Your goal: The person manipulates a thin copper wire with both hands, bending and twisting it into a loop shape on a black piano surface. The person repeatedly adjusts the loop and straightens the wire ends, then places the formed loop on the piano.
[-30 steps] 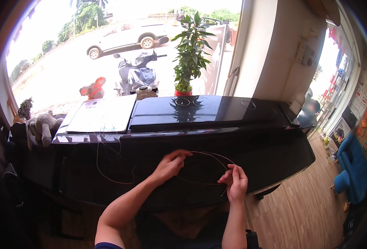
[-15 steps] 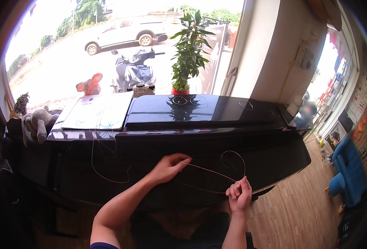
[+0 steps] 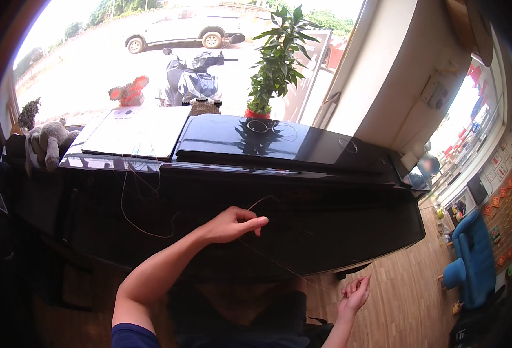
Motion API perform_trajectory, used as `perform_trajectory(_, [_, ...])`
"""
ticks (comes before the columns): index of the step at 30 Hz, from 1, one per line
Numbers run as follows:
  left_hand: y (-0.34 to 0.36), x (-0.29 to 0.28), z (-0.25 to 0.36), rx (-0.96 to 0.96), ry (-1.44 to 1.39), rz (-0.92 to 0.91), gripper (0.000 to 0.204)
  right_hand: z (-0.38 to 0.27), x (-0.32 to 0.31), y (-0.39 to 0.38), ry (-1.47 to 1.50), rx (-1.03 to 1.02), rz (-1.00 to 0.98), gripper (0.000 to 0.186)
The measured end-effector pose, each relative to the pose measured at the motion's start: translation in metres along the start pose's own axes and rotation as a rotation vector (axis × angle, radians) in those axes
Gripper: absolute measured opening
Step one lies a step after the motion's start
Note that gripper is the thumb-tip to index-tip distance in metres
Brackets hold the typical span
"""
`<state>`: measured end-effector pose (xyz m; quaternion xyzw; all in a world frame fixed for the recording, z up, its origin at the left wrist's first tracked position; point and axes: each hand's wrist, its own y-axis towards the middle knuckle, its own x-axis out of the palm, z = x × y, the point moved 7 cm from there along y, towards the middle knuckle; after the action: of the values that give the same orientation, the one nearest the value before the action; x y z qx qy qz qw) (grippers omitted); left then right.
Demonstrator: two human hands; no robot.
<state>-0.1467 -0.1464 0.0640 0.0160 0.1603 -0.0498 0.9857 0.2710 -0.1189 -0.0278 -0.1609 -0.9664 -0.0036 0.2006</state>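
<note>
Head view: the left hand (image 3: 232,225) is closed, thumb against curled fingers, on a thin wire (image 3: 270,257); the wire slants across the front of the black tabletop (image 3: 360,217) toward the right hand (image 3: 354,296). The right fingers are bent inward; the wire blurs there; whether they grip it cannot be told.

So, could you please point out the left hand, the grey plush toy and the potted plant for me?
Left hand (image 3: 230,224): head view, mid-hand, near the thumb's base.
Grey plush toy (image 3: 53,139): head view, on its body.
Potted plant (image 3: 274,67): head view, on its green leaves.
</note>
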Motion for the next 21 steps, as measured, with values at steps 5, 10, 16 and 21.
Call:
perform_trajectory(5, [0.001,0.002,-0.006,-0.022,-0.308,-0.011,0.065,0.024,-0.028,0.009,-0.282,-0.056,0.015,0.036])
perform_trajectory(10, [-0.002,0.006,0.0,0.054,-0.361,-0.005,0.06,0.067,-0.093,0.037,-0.296,0.09,0.265,0.035])
perform_trajectory(16, [-0.003,-0.006,0.008,0.127,-0.383,0.123,0.056,0.084,-0.223,0.069,-0.011,0.104,0.496,0.033])
perform_trajectory(21, [-0.009,-0.012,0.015,0.301,-0.404,0.088,0.056,0.084,-0.294,0.069,0.204,0.132,0.699,0.027])
